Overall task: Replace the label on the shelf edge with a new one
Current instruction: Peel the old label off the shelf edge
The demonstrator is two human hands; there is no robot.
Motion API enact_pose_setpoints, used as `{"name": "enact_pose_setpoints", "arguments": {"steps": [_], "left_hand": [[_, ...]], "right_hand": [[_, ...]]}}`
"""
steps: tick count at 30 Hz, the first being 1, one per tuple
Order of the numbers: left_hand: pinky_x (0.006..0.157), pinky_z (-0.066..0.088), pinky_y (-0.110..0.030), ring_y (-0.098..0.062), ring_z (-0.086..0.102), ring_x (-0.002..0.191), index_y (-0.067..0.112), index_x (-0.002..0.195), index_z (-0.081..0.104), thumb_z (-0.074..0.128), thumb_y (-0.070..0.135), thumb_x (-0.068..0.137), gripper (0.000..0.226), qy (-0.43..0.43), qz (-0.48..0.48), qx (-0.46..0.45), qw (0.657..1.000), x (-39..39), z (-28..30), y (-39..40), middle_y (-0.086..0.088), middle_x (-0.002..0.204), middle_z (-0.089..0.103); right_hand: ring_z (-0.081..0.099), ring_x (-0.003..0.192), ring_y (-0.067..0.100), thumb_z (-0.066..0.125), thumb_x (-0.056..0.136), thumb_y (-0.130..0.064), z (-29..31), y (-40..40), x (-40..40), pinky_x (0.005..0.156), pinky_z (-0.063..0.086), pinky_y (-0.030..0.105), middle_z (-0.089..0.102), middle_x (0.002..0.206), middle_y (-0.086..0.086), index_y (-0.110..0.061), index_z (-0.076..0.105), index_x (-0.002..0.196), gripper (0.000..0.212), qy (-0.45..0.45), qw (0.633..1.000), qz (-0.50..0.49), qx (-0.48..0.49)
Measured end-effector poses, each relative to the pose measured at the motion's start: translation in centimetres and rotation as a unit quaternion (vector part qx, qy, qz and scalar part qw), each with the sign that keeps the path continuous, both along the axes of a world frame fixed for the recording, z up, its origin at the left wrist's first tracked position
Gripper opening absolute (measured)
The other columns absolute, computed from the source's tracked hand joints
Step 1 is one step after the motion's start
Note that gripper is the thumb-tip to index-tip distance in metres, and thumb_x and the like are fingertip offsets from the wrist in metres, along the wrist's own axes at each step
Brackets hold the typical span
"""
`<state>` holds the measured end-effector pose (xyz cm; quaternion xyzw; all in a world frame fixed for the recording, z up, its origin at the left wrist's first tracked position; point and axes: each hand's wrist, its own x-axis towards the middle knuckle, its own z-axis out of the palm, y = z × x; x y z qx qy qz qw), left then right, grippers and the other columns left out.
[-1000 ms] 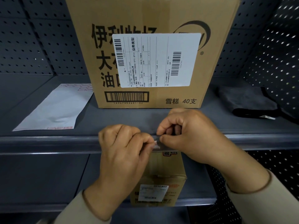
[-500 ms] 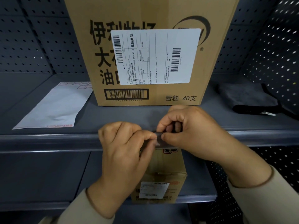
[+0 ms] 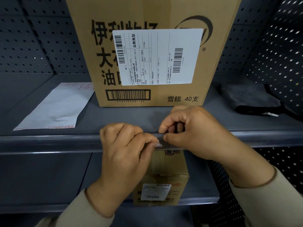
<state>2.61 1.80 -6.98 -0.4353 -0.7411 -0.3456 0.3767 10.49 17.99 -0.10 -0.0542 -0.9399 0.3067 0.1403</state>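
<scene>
Status: early to middle, as a judgement; both of your hands are at the grey rounded shelf-edge strip (image 3: 49,141), and only a small pale sliver of the shelf-edge label (image 3: 158,143) shows between your fingertips, so you cannot tell whether it is the old label coming out or a new 1 going in. Your left hand (image 3: 126,154) is curled, thumb and forefinger pinched on that sliver at the strip. Your right hand (image 3: 193,128) is likewise curled, forefinger and thumb nipped over the top lip of the strip just beside the sliver; whether it grips the label itself or only the strip is hidden. Left to do, as it appears: free or seat the label fully and leave it flat in the strip. Items: 1 large brown corrugated cardboard carton (image 3: 152,51) with black print and a matt white shipping sticker, standing on the smooth dark grey metal shelf (image 3: 123,117); 1 flat white paper envelope with red markings (image 3: 55,107), lying left of the carton; 1 folded dark grey cloth (image 3: 249,99), soft and napped, at right; 1 smaller brown carton (image 3: 165,174) on the lower shelf, directly below your hands; perforated dark metal panels (image 3: 32,46) behind.
</scene>
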Motion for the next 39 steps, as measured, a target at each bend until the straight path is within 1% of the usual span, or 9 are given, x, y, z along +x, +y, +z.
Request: {"name": "enact_pose_setpoints", "arguments": {"steps": [7, 10, 13, 19, 22, 25, 30, 35, 39], "left_hand": [[0.082, 0.028, -0.034, -0.025, 0.052, 0.086, 0.02, 0.081, 0.074, 0.076, 0.031, 0.078, 0.011, -0.028, -0.013, -0.005, 1.0, 0.02, 0.33, -0.02, 0.003, 0.078, 0.061], [0.081, 0.027, -0.034, -0.02, 0.047, 0.089, 0.02, 0.076, 0.074, 0.075, 0.029, 0.079, 0.009, -0.024, -0.015, 0.002, 1.0, 0.1, 0.42, 0.11, 0.004, 0.076, 0.061], [0.081, 0.028, -0.034, -0.022, 0.05, 0.086, 0.02, 0.073, 0.073, 0.072, 0.029, 0.082, 0.013, -0.014, -0.013, 0.003, 1.0, 0.02, 0.34, 0.09, 0.004, 0.076, 0.061], [0.079, 0.031, -0.036, -0.025, 0.053, 0.084, 0.018, 0.074, 0.074, 0.073, 0.027, 0.082, 0.013, -0.005, -0.011, -0.006, 1.0, -0.13, 0.2, -0.09, 0.002, 0.076, 0.061], [0.077, 0.034, -0.039, -0.028, 0.056, 0.081, 0.017, 0.074, 0.073, 0.073, 0.025, 0.082, 0.012, -0.003, -0.013, -0.011, 1.0, -0.17, 0.08, -0.18, 0.002, 0.076, 0.062], [0.08, 0.032, -0.036, -0.029, 0.057, 0.08, 0.018, 0.076, 0.074, 0.075, 0.025, 0.08, 0.009, -0.012, -0.014, -0.018, 1.0, -0.18, 0.15, -0.38, 0.002, 0.077, 0.062], [0.085, 0.026, -0.026, -0.026, 0.056, 0.078, 0.016, 0.083, 0.075, 0.076, 0.026, 0.079, 0.011, -0.022, -0.026, -0.028, 0.999, -0.53, 0.54, -0.65, 0.001, 0.078, 0.06], [0.084, 0.028, -0.024, -0.019, 0.05, 0.078, 0.014, 0.075, 0.075, 0.073, 0.02, 0.083, 0.01, 0.007, -0.033, -0.002, 0.999, -0.56, 0.67, -0.82, 0.001, 0.072, 0.06], [0.082, 0.03, -0.026, -0.02, 0.049, 0.081, 0.015, 0.074, 0.075, 0.074, 0.019, 0.083, 0.01, 0.021, -0.032, -0.005, 0.999, -0.72, 0.61, -0.79, 0.001, 0.073, 0.061]], "right_hand": [[0.054, 0.061, 0.003, 0.078, 0.073, -0.017, 0.12, 0.08, 0.11, 0.059, 0.05, 0.028, 0.059, 0.072, -0.01, -0.028, 0.075, 0.079, 0.013, -0.001, 1.0, 0.008, 0.0], [0.054, 0.061, 0.004, 0.079, 0.071, -0.018, 0.01, 0.09, 0.04, 0.058, 0.051, 0.031, 0.058, 0.07, -0.011, -0.029, 0.075, 0.077, 0.013, 0.009, 1.0, 0.007, 0.001], [0.053, 0.06, 0.004, 0.079, 0.072, -0.016, -0.09, 0.11, -0.02, 0.058, 0.053, 0.034, 0.058, 0.07, -0.011, -0.029, 0.075, 0.076, 0.015, 0.014, 1.0, 0.008, 0.004], [0.054, 0.061, 0.003, 0.079, 0.073, -0.015, -0.07, 0.18, -0.01, 0.058, 0.05, 0.028, 0.058, 0.07, -0.012, -0.027, 0.075, 0.078, 0.014, 0.009, 1.0, 0.01, 0.003], [0.053, 0.06, 0.004, 0.079, 0.073, -0.015, -0.11, 0.17, 0.01, 0.057, 0.051, 0.03, 0.058, 0.07, -0.012, -0.027, 0.075, 0.078, 0.014, 0.01, 1.0, 0.01, 0.002], [0.053, 0.059, 0.005, 0.079, 0.073, -0.013, 0.1, 0.27, 0.14, 0.058, 0.052, 0.031, 0.058, 0.072, -0.012, -0.027, 0.076, 0.08, 0.016, 0.007, 1.0, 0.02, -0.005], [0.056, 0.067, 0.011, 0.079, 0.071, -0.012, 0.42, 0.5, 0.32, 0.063, 0.054, 0.033, 0.059, 0.077, -0.011, -0.03, 0.075, 0.084, 0.023, -0.013, 0.999, 0.037, 0.01], [0.055, 0.065, 0.008, 0.079, 0.071, -0.01, 0.31, 0.37, 0.22, 0.062, 0.053, 0.03, 0.059, 0.076, -0.011, -0.031, 0.075, 0.083, 0.024, -0.01, 1.0, 0.027, 0.007], [0.055, 0.066, 0.007, 0.079, 0.072, -0.011, 0.39, 0.29, 0.3, 0.061, 0.053, 0.026, 0.059, 0.077, -0.011, -0.031, 0.075, 0.083, 0.023, -0.014, 1.0, 0.027, 0.007]]}}
